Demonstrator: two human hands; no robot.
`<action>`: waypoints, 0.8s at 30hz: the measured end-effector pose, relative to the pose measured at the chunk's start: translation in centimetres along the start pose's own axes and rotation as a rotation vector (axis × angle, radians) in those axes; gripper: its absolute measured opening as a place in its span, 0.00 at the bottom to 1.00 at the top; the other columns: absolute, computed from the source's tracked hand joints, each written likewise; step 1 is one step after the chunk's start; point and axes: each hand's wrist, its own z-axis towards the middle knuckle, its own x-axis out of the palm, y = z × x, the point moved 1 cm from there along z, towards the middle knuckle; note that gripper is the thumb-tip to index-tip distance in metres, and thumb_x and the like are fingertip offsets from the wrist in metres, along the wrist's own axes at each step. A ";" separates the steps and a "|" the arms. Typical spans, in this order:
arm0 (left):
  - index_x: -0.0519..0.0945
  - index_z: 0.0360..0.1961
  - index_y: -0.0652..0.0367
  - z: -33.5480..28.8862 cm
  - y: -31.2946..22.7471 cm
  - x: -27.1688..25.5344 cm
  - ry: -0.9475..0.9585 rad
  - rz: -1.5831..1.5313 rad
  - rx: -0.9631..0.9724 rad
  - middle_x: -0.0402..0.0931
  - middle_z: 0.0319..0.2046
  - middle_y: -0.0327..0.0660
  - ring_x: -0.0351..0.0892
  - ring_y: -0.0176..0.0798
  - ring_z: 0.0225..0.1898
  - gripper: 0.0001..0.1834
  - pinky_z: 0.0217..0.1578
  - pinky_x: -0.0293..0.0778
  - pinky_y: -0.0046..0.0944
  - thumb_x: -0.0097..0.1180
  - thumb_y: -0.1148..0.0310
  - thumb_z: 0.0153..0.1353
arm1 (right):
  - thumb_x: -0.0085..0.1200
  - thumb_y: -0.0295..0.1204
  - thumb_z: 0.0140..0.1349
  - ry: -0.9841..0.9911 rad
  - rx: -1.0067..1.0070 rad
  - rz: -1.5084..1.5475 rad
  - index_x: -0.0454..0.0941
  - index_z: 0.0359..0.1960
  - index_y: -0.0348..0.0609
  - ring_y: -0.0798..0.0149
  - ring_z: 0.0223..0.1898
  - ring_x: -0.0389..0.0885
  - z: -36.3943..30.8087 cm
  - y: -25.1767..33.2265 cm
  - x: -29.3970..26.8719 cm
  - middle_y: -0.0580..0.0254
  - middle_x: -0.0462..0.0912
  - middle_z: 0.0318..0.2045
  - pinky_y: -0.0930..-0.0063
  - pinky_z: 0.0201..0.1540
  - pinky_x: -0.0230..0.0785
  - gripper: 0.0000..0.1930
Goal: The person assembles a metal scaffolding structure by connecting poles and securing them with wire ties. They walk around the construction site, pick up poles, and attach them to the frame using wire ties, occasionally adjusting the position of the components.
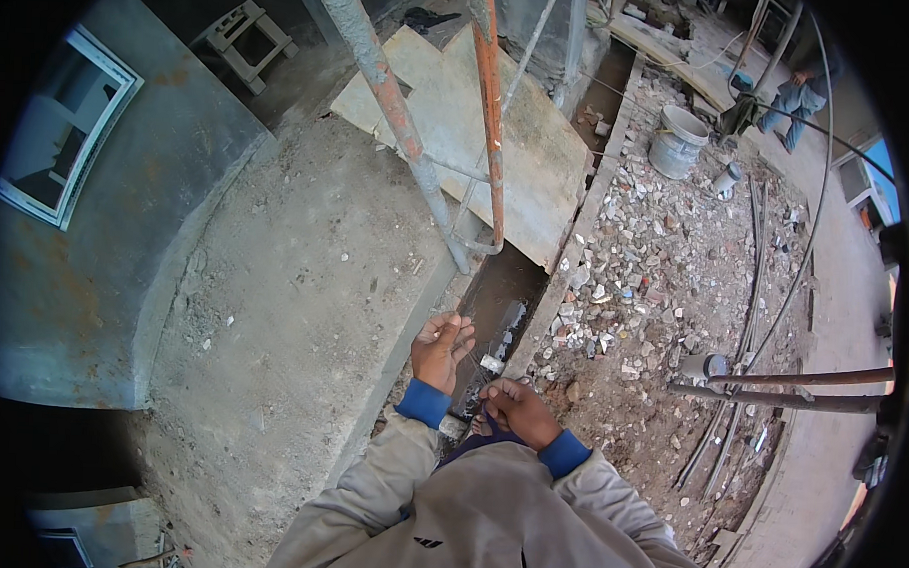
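Observation:
My left hand [440,352] is held over a narrow trench [512,279], its thumb and fingertips drawn together in a pinch. Lower and to the right, my right hand [515,408] is closed too, close to my body, with its fingers curled in. Faint thin lines show between the two hands, but I cannot make out what either one grips. Below them the trench has a dark, wet-looking bottom, and a small white block [492,364] lies in it between my hands.
A scaffold frame with an orange pole [487,115] stands ahead beside a worn board [534,167] bridging the trench. Concrete ground [283,308] lies left; rubble [625,280], a white bucket [678,142] and long rods [749,304] lie right. A person [796,101] is at the far right.

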 end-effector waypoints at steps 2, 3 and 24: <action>0.78 0.47 0.55 1.4 -0.7 -0.6 0.019 0.088 -0.087 0.84 0.43 0.40 0.83 0.35 0.43 0.10 0.43 0.80 0.35 0.61 0.65 0.69 | 0.46 0.41 0.76 -0.066 -0.207 -0.182 0.79 0.47 0.39 0.68 0.39 0.80 1.8 1.0 -0.7 0.61 0.83 0.35 0.72 0.46 0.72 0.17; 0.78 0.47 0.55 2.1 -1.2 -1.2 0.014 0.136 -0.137 0.84 0.43 0.41 0.83 0.35 0.44 0.10 0.43 0.80 0.36 0.61 0.65 0.69 | 0.46 0.42 0.76 -0.120 -0.277 -0.286 0.79 0.47 0.38 0.66 0.39 0.80 2.7 1.5 -1.0 0.60 0.84 0.36 0.70 0.47 0.72 0.18; 0.74 0.58 0.61 27.3 -13.8 -9.3 -0.153 0.978 0.076 0.83 0.48 0.41 0.86 0.40 0.40 0.22 0.37 0.83 0.38 0.60 0.63 0.67 | 0.49 0.34 0.64 -0.411 -0.262 -0.259 0.81 0.52 0.38 0.38 0.48 0.82 22.0 -2.0 -9.9 0.34 0.83 0.42 0.52 0.53 0.72 0.19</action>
